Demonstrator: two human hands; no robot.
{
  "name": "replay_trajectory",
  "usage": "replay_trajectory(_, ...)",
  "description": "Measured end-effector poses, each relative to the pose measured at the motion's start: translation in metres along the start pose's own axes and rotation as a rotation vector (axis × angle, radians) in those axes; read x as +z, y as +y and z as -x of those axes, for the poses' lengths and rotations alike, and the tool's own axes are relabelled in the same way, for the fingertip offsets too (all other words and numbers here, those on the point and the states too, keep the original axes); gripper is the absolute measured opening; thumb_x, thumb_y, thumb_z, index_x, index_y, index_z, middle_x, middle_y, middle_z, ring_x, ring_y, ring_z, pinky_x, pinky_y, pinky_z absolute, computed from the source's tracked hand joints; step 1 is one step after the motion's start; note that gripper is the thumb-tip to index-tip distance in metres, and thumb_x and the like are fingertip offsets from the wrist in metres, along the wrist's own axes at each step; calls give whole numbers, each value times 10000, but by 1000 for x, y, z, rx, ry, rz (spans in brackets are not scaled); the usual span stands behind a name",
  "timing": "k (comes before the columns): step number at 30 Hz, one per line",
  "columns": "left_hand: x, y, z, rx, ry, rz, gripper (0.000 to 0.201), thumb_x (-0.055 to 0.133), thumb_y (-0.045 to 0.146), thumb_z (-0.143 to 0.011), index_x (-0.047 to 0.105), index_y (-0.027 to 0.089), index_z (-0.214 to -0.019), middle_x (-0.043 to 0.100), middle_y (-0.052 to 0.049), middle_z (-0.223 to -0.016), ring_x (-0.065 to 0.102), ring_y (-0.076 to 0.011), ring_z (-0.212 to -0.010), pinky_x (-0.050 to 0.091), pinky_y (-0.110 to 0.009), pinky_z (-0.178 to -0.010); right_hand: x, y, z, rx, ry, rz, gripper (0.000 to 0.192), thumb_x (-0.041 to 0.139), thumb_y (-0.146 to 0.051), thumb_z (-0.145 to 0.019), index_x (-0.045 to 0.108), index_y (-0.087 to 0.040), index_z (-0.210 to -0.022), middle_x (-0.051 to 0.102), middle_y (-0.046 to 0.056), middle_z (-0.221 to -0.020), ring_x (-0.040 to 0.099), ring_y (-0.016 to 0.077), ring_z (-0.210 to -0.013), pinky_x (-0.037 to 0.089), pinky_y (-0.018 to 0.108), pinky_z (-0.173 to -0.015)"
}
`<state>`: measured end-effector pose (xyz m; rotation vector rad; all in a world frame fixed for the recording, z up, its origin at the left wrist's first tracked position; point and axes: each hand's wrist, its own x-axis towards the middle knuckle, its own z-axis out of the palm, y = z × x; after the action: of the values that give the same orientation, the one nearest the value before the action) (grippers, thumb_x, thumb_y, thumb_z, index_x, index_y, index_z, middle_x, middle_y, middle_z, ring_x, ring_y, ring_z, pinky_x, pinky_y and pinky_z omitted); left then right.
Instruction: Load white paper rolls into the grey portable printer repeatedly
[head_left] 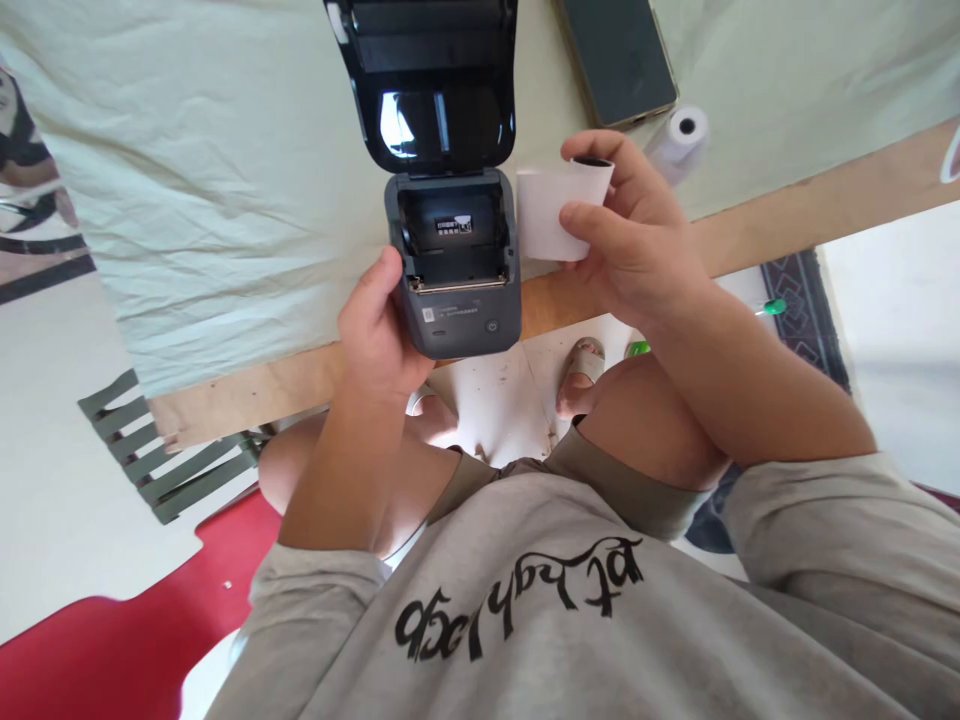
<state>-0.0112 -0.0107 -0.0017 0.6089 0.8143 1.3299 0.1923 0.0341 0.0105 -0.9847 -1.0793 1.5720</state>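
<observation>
A small dark label printer (461,320) is gripped along its left side by my left hand (379,330), thumb at the near left edge. Its glossy black lid (439,110) stands open toward the far side, and the paper bay inside holds no roll. My right hand (634,225) pinches a white paper roll (559,205) just right of the printer, a short strip extending toward it. The roll's dark core shows at the top. Behind my right hand, a second white paper roll (679,140) stands on the cloth.
A dark phone (619,60) lies on the pale green cloth (225,220) at the far right. The table's wooden edge (255,392) runs in front of my knees. A red chair (150,630) is at lower left, beside a green slatted piece (169,455).
</observation>
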Motion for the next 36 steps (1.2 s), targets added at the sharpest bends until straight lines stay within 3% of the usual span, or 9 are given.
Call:
replay_trajectory(5,-2,-1,-2,-12,-16,-17,363,508,483,-933,758,220,-918,767,-36,-1104,685,-272,-1149,566,-403,-973,-6,4,-3,112,2,-100,503,821,-324,-703,579,-363,-1142,601,-44,-940,596,115,-717,559,261,-591)
replay_trajectory(8,-3,-1,-2,-6,-9,-36,358,502,486,-928,759,236,-914,772,-20,-1090,685,-266,-1134,571,-405,-967,-16,12,-11,187,31,-115,488,841,-387,-642,611,-332,-1070,634,-26,-913,617,145,-748,576,290,-598)
replay_trajectory(15,-4,-1,-2,-7,-42,-1,354,510,468,-943,760,218,-927,769,-46,-1030,688,-257,-1132,560,-414,-998,-34,32,-28,114,-20,-47,458,833,-549,-628,604,-302,-938,627,4,-841,613,178,-744,544,314,-545)
replay_trajectory(18,-2,-1,-2,0,-39,10,381,475,452,-967,756,197,-933,766,-52,-1015,705,-242,-1096,552,-417,-1013,-31,28,-27,170,-53,-89,488,834,-513,-617,626,-303,-1006,635,6,-861,618,178,-753,547,312,-544)
replay_trajectory(22,-2,0,-1,-8,-53,33,391,446,419,-987,749,176,-944,761,-56,-1038,701,-243,-1113,543,-424,-1028,-20,18,-21,279,1,-209,495,852,-455,-628,630,-312,-1046,666,0,-949,671,180,-861,543,256,-523)
replay_trajectory(28,0,1,1,-56,15,23,384,493,463,-962,739,168,-951,749,-79,-1091,688,-292,-1159,542,-455,-1027,-8,10,-13,219,23,-125,486,917,-426,-579,665,-303,-975,585,-20,-810,658,148,-794,482,209,-461)
replay_trajectory(33,2,2,2,-48,-11,30,348,498,422,-959,749,182,-943,763,-57,-1038,717,-256,-1074,559,-422,-1016,-5,3,-9,301,28,-156,384,811,-454,-699,629,-313,-1006,631,1,-910,672,177,-879,533,247,-516)
replay_trajectory(36,2,3,2,-47,-29,19,354,478,420,-968,752,197,-941,766,-40,-1055,718,-235,-1058,565,-403,-1017,-2,0,-6,253,59,-135,315,772,-446,-738,616,-308,-975,640,7,-955,666,187,-918,537,253,-549)
